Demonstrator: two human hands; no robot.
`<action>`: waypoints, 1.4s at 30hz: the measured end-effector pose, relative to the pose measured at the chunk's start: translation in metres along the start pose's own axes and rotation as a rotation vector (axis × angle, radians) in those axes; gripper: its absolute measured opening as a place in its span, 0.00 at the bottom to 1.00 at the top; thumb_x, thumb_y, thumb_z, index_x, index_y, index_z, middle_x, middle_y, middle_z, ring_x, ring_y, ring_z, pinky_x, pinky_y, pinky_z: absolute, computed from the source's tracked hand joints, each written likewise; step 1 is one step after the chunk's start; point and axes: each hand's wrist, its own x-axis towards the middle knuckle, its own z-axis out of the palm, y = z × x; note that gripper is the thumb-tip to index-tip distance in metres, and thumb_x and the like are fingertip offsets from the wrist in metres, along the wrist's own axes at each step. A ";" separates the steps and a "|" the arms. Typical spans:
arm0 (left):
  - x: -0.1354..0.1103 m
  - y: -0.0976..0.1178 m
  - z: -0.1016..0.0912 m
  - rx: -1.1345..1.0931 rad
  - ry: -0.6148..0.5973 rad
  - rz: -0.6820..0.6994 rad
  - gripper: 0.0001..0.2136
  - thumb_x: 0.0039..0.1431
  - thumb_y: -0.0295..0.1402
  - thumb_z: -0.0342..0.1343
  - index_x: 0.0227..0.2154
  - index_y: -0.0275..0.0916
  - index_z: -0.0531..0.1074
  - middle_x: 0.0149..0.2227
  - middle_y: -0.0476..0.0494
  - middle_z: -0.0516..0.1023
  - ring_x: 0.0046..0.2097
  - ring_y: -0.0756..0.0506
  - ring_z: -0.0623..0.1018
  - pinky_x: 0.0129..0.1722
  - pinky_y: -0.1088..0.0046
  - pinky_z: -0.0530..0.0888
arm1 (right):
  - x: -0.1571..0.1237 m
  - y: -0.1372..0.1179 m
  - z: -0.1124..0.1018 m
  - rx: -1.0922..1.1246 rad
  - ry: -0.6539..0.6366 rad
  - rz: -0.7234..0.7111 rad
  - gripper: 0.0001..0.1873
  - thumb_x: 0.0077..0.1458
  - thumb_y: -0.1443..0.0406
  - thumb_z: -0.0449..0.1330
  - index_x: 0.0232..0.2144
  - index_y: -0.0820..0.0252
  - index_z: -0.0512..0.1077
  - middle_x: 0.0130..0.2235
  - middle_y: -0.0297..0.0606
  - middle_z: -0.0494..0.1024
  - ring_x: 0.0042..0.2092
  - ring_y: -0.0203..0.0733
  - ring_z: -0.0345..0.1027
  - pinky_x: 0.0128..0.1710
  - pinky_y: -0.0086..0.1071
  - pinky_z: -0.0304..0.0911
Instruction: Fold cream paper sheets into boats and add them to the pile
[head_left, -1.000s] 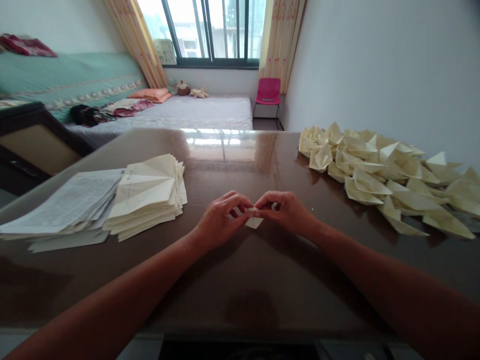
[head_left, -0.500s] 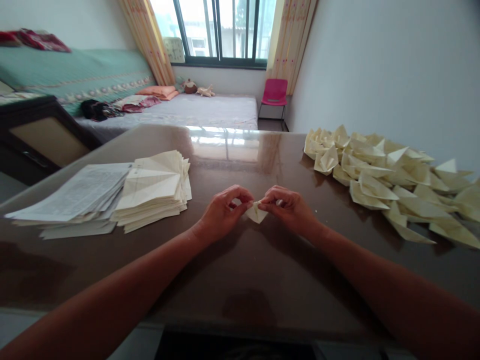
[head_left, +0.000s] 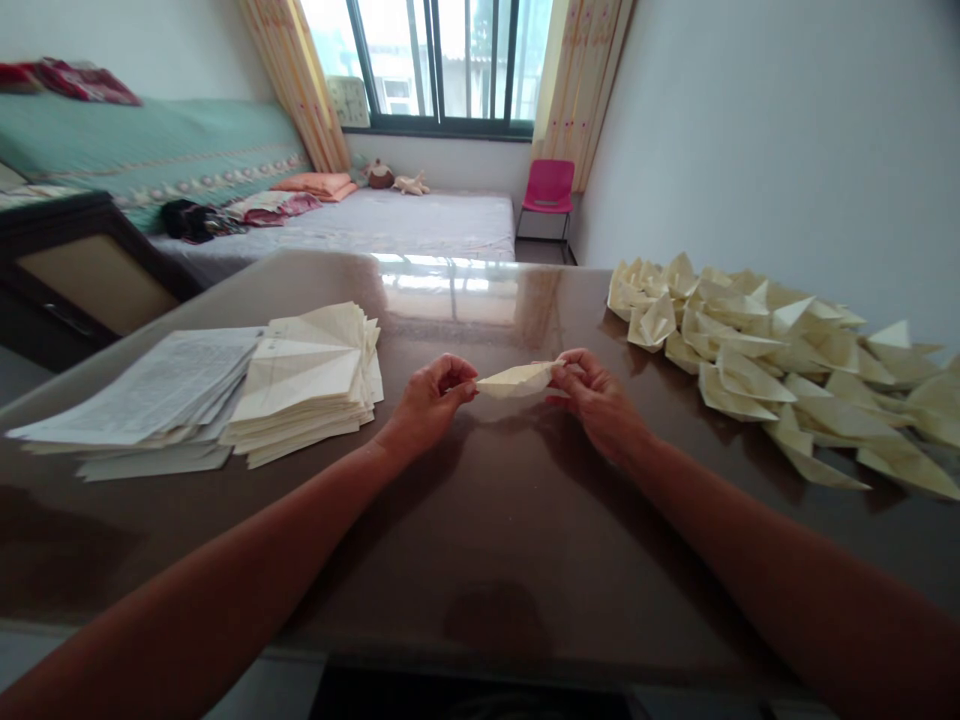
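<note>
A cream folded paper boat (head_left: 516, 381) is stretched lengthwise between my two hands, just above the glossy brown table (head_left: 480, 540). My left hand (head_left: 435, 392) pinches its left tip between thumb and fingers. The other tip is in the closed fingers of my right hand (head_left: 592, 392). Partly hidden by the fingertips, both ends of the boat taper to points. To the right lies a large heap of folded cream paper boats (head_left: 780, 350), overlapping one another.
On the left of the table are a stack of cream folded sheets (head_left: 300, 385) and a fanned pile of printed sheets (head_left: 157, 385). Beyond the table stand a bed (head_left: 442, 220) and a pink chair (head_left: 550, 187). A dark cabinet (head_left: 90, 270) is at far left.
My hands have moved apart and slightly up. The paper between them, a small compact folded shape before, is now drawn out into a long boat.
</note>
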 end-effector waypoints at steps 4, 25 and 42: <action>-0.005 0.002 0.001 0.182 -0.134 0.099 0.10 0.56 0.30 0.52 0.41 0.38 0.69 0.34 0.48 0.70 0.37 0.49 0.73 0.39 0.70 0.75 | -0.001 0.003 0.001 -0.088 -0.049 -0.059 0.18 0.50 0.51 0.61 0.34 0.54 0.60 0.29 0.29 0.75 0.32 0.36 0.70 0.35 0.33 0.70; -0.009 0.013 0.009 0.182 -0.016 0.054 0.13 0.50 0.41 0.62 0.22 0.36 0.72 0.30 0.49 0.78 0.32 0.50 0.74 0.34 0.77 0.69 | -0.018 -0.009 0.019 0.009 -0.122 -0.142 0.14 0.55 0.55 0.59 0.35 0.53 0.59 0.38 0.35 0.81 0.38 0.38 0.74 0.44 0.37 0.68; -0.015 0.016 0.015 0.147 -0.059 0.070 0.13 0.51 0.40 0.60 0.21 0.36 0.66 0.32 0.45 0.78 0.33 0.50 0.74 0.33 0.76 0.69 | -0.017 -0.004 0.015 0.037 -0.299 0.125 0.17 0.45 0.56 0.68 0.35 0.62 0.76 0.31 0.36 0.78 0.32 0.35 0.69 0.33 0.29 0.63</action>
